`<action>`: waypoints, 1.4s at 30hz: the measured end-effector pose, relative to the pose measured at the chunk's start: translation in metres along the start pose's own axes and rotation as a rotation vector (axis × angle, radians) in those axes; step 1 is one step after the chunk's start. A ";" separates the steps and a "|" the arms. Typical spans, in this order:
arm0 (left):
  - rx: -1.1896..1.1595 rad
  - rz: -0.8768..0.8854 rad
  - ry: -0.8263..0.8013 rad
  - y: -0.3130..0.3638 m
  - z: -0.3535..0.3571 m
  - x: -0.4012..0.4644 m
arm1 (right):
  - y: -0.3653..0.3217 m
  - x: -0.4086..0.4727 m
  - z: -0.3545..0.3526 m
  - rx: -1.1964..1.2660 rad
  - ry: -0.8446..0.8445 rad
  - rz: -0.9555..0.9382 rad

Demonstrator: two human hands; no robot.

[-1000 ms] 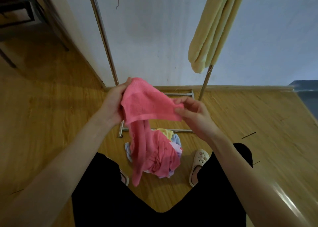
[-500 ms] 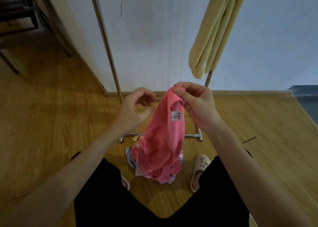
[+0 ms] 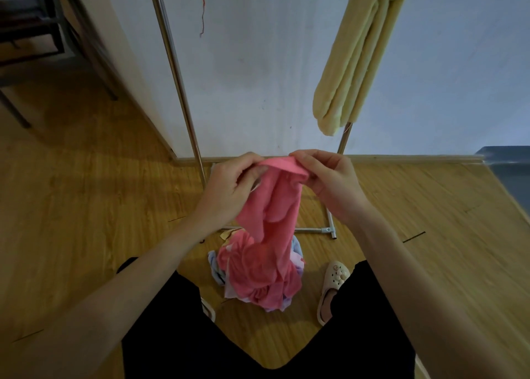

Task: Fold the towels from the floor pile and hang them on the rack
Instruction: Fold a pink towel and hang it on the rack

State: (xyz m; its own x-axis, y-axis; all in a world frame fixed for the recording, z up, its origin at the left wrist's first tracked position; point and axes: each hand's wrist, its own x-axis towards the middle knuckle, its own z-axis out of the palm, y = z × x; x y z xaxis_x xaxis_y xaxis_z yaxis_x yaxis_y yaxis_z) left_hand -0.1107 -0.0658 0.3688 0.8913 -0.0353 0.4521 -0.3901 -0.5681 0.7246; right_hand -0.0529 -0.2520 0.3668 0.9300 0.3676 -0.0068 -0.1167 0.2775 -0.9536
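Wood-grain floor fills the lower frame, warm yellow-brown w/ a soft sheen. Pale bluish-white wall across the top, wooden baseboard along its foot. Dark furniture frame upper left. Grey-blue surface at right edge.

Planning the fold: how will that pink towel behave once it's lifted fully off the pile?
Probably floppy: the pink towel droops in soft folds from both hands' pinch. Likely light, since fingers alone hold its top edge. Its tail may drag on the pile below.
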 end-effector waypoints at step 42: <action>-0.032 -0.662 -0.608 -0.012 -0.052 0.003 | 0.043 0.008 0.007 -0.403 0.154 -0.138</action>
State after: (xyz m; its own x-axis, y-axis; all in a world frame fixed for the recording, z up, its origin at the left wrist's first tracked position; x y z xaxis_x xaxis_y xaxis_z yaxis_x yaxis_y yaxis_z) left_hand -0.1154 -0.0161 0.3891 0.9008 -0.1426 -0.4102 0.2491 -0.6042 0.7569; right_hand -0.0532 -0.2308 0.3282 0.9719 0.2066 0.1127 0.1284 -0.0640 -0.9897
